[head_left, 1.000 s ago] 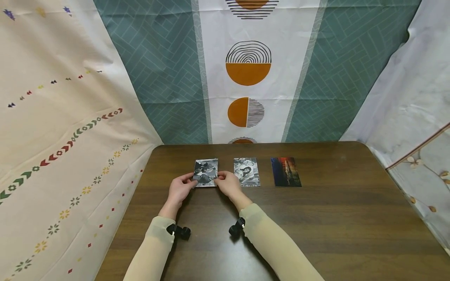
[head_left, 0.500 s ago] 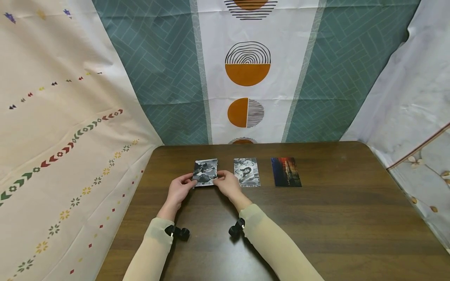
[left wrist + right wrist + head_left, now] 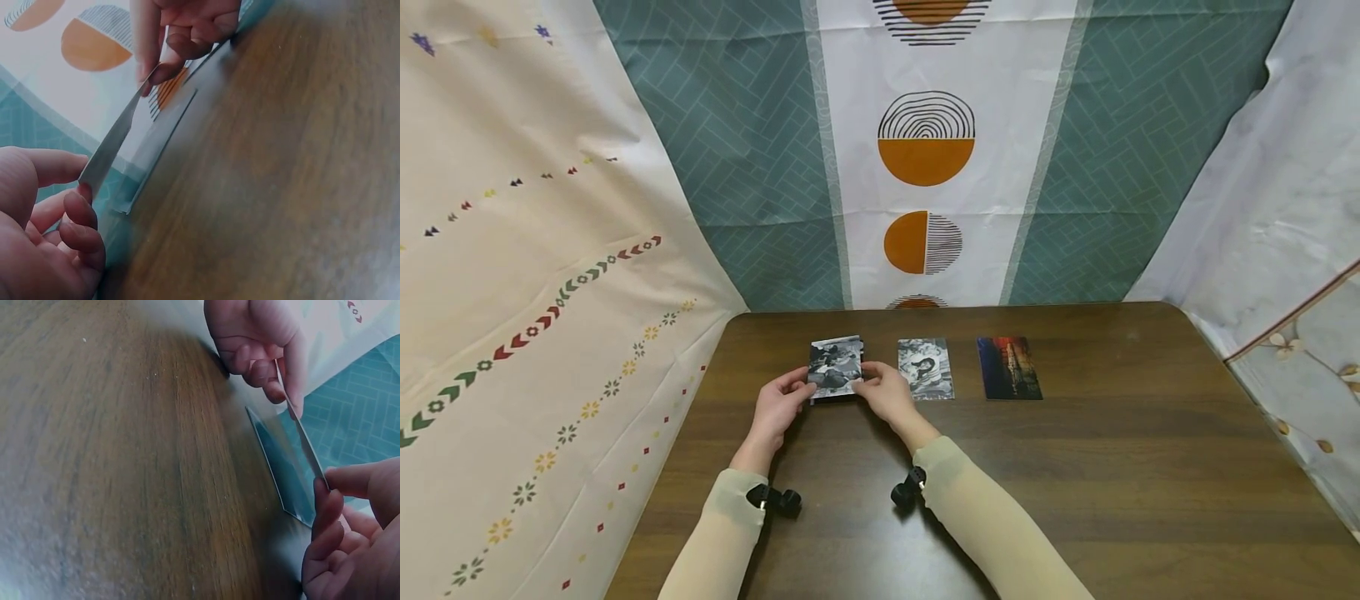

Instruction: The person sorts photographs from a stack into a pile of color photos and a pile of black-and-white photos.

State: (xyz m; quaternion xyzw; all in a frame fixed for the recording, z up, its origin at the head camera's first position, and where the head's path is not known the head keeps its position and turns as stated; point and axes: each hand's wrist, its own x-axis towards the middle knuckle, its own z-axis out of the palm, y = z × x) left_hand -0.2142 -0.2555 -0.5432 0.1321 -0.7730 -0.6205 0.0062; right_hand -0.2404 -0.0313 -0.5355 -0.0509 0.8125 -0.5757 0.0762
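Observation:
A black-and-white photo card (image 3: 835,365) is pinched at its left edge by my left hand (image 3: 777,407) and at its right edge by my right hand (image 3: 889,395). Both wrist views catch it nearly edge-on, thumb on one face and fingers on the other. Beneath it, another glossy card (image 3: 280,467) lies on the wooden table (image 3: 1075,492), with a gap between the two in the right wrist view. The lower card's picture is mostly hidden from the head view.
To the right, a second black-and-white card (image 3: 926,368) lies flat, close beside my right fingers. Farther right is a dark blue and orange card (image 3: 1010,367). A patterned cloth (image 3: 760,150) hangs behind the table's back edge.
The held card has risen slightly and shifted a little left, and a dark edge now shows beneath it. Both hands keep their hold; the other two cards stay put.

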